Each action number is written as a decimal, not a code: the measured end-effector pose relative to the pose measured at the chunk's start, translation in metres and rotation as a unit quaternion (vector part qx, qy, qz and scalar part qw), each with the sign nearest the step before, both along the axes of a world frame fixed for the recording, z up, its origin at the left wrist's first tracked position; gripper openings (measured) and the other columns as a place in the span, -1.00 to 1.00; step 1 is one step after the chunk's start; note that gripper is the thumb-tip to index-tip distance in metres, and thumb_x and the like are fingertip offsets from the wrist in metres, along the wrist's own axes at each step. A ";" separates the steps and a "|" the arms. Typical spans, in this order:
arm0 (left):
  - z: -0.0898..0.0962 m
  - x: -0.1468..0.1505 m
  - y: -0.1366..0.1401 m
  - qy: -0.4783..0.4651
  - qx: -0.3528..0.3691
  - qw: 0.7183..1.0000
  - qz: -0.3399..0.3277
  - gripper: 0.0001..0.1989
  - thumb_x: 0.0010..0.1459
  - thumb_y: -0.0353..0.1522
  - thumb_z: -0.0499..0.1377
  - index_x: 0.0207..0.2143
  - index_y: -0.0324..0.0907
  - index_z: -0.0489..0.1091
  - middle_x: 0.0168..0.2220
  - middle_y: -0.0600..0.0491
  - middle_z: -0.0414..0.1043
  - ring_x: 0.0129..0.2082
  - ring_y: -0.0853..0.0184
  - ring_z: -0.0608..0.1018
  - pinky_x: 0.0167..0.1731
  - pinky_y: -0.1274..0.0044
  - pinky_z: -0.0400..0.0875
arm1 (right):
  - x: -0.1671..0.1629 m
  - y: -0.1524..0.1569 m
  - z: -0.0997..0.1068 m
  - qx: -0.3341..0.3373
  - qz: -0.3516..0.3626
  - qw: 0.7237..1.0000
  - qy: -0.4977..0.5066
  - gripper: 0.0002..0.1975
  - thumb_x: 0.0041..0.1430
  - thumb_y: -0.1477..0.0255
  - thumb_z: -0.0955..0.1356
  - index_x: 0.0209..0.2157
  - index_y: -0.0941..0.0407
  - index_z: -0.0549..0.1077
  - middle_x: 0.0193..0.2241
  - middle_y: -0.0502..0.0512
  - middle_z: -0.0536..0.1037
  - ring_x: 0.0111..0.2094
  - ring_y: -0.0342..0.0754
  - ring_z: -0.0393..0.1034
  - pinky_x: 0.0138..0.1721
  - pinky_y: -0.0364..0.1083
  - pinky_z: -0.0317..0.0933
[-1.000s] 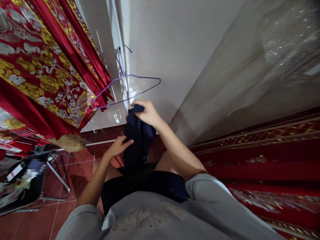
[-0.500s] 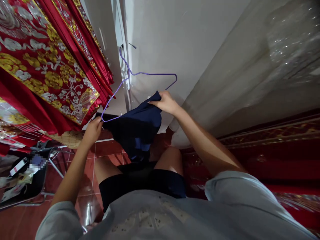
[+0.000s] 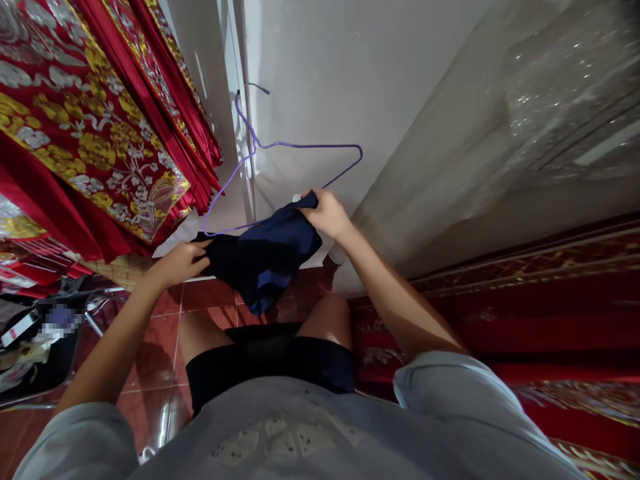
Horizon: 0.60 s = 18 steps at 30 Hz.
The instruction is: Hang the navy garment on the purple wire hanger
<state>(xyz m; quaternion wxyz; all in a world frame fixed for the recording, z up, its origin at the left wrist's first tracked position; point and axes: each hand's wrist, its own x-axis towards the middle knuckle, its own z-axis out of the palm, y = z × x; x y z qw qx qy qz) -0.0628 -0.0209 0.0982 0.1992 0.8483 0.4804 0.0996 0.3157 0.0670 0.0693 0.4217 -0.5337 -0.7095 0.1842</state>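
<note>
A dark navy garment (image 3: 275, 247) is stretched between my two hands, its exact kind unclear. My left hand (image 3: 183, 261) grips its left end, thumb and fingers closed on the cloth. At the upper right corner my right hand (image 3: 327, 212) pinches the fabric, close to a small white label. A purple wire hanger (image 3: 300, 145) hangs just above from a hook by the white wall. Its bottom bar runs along the garment's top edge, partly behind the cloth; whether the cloth is looped over the bar I cannot tell.
Red cloths with gold and silver embroidery (image 3: 100, 127) hang at the left. A black chair (image 3: 55, 373) below them carries small items. On the right, clear plastic sheeting (image 3: 450, 147) covers something tall, with red patterned fabric (image 3: 525, 320) beneath. The floor has red tiles (image 3: 160, 347).
My left hand has shifted its grip and moved slightly down, now below the hanger's left corner. The garment is bunched higher, and the hanger has swung a little. The view has shifted slightly.
</note>
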 end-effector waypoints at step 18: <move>0.053 0.049 0.066 -0.238 0.226 0.944 0.035 -0.75 0.35 -0.27 0.13 -0.05 -0.18 0.51 -0.23 -0.04 0.61 -0.17 0.23 0.63 0.02 0.38 0.48 | -0.004 -0.033 0.017 0.118 0.010 0.979 0.163 -0.74 0.06 0.35 0.39 -0.18 0.08 0.54 -0.26 0.13 0.60 -0.17 0.10 0.53 -0.08 0.08 0.42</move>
